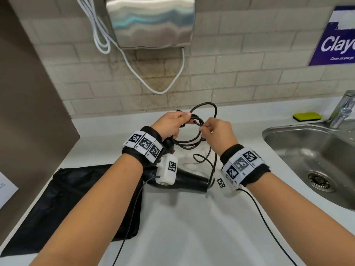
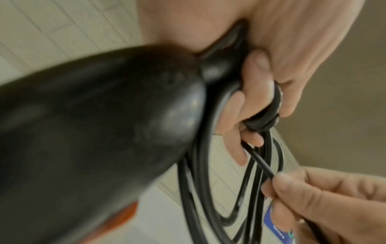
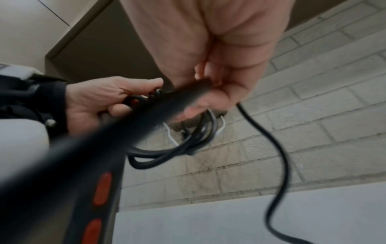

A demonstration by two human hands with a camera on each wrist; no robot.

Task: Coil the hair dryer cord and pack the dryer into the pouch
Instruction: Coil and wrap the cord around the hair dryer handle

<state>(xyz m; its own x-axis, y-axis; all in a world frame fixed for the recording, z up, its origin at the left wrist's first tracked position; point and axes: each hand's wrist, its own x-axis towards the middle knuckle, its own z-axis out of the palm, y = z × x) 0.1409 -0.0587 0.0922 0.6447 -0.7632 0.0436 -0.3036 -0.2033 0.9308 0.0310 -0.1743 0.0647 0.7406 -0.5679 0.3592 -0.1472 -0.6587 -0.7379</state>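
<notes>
A black hair dryer (image 1: 185, 181) hangs low over the white counter (image 1: 192, 227), its handle (image 2: 94, 132) rising to my left hand (image 1: 180, 120). That hand grips several coiled loops of the black cord (image 1: 192, 144) at the handle's end. My right hand (image 1: 204, 127) pinches one strand of the cord (image 2: 262, 165) just right of the coil. A loose length of cord (image 3: 271, 140) trails down from it to the counter. The handle shows orange-red buttons (image 3: 102, 188). The black pouch (image 1: 86, 204) lies flat on the counter, left of the dryer.
A steel sink (image 1: 269, 131) with a tap (image 1: 342, 112) is set into the counter at the right, and a yellow sponge (image 1: 307, 116) lies behind it. On the tiled wall hang a hand dryer (image 1: 149, 22) with a drooping white cable (image 1: 163, 91), and a purple sign (image 1: 334, 39).
</notes>
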